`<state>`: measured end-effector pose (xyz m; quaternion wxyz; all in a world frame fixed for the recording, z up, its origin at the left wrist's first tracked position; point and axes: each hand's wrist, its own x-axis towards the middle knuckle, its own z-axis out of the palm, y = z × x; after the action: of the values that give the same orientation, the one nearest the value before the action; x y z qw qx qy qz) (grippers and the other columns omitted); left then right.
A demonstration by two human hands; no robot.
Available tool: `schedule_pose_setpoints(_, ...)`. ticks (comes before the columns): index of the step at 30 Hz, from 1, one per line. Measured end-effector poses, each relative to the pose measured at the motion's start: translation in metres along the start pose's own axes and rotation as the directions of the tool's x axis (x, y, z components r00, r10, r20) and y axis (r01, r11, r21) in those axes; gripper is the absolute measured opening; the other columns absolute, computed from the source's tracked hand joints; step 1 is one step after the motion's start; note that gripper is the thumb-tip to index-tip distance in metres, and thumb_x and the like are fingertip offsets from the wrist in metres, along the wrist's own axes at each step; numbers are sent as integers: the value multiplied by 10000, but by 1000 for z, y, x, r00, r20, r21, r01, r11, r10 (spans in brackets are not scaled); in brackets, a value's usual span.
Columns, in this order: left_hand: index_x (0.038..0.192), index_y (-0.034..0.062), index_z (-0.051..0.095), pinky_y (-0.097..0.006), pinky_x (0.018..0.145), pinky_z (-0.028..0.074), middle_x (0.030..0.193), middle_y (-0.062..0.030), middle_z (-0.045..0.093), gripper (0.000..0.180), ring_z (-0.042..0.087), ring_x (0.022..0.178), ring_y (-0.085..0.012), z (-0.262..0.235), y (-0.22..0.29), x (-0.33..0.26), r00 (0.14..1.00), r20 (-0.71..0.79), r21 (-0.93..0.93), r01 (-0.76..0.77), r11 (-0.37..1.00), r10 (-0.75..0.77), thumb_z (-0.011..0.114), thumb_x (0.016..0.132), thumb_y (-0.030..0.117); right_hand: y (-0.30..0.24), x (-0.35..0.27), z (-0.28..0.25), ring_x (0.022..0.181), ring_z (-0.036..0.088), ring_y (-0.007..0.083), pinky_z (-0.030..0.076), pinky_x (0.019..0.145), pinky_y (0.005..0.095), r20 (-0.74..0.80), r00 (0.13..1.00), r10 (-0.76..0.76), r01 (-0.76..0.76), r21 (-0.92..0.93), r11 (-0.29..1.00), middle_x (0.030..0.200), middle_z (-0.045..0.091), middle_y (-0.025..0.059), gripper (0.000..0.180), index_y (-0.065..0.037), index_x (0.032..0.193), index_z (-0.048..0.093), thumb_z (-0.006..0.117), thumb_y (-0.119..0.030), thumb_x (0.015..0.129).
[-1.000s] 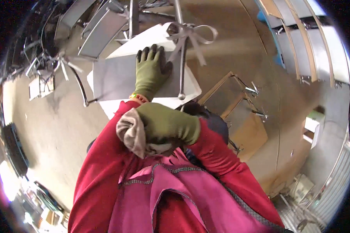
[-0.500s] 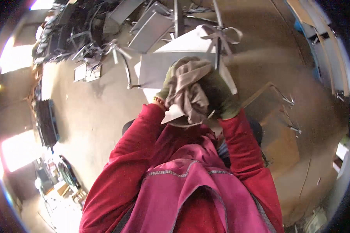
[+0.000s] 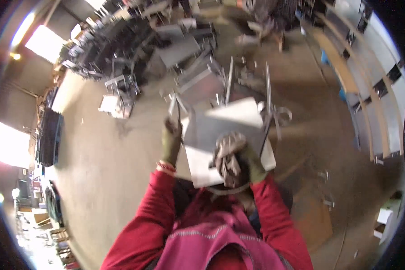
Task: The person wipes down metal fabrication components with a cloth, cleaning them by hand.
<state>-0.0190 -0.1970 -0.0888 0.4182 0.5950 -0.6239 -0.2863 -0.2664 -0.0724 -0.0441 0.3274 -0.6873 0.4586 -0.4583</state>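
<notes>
The grey panel (image 3: 204, 128) lies right in front of the person, over a white sheet (image 3: 198, 165) that juts out past it on the near and far sides. Its long axis runs from left to right, the right end dipping a little toward the wearer. On it the right hand (image 3: 253, 165), in a green glove, has its grip closed round a bunched cloth (image 3: 229, 162), which hangs toward the person in folds. The left hand (image 3: 170, 141) stands upright just beside the panel's left end; its dark fingertips are blurred, so I can't tell how far that grip is spread or whether it touches the edge. The panel looks flat, matt and plain; the cloth is greyish brown and crumpled. A pale ribbon (image 3: 282, 117) is looped at the right end. Farther off, dark metal frames (image 3: 108, 49) lie heaped at upper left.
</notes>
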Motion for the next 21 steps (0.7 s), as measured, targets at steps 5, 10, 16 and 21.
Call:
schedule_pose_setpoints(5,980,24,533,-289,497,403,641,-27,522,283,468,524,-117,26,45,-17,968,202,79,133,988,-146,552,849,274,81,-37,33,1049,521,254,396,929,371,206,977,-58,178,-627,758,1106,560,68,276,-187,1080,554,459,-265,833)
schedule_pose_setpoints(10,829,31,603,-257,441,364,588,-4,514,265,462,482,-95,14,44,-25,836,429,-154,441,884,-342,545,858,288,46,-21,26,1004,545,214,425,894,359,80,955,286,-297,220,929,1037,589,45,194,-99,979,578,501,-204,836)
schedule_pose_setpoints(16,864,40,611,-331,507,424,608,-88,586,320,561,521,-208,23,27,-14,900,365,-106,293,950,-237,525,857,348,64,-2,25,874,572,167,443,810,309,176,984,0,34,-192,981,903,602,60,159,-85,870,619,485,-137,803)
schedule_pose_setpoints(21,890,46,603,-437,622,438,729,-196,605,385,586,720,-385,21,43,-9,930,332,93,134,987,-158,478,873,410,28,7,12,1006,522,262,391,924,371,-33,998,-51,24,-566,824,1012,569,95,245,-125,1031,586,543,-177,795)
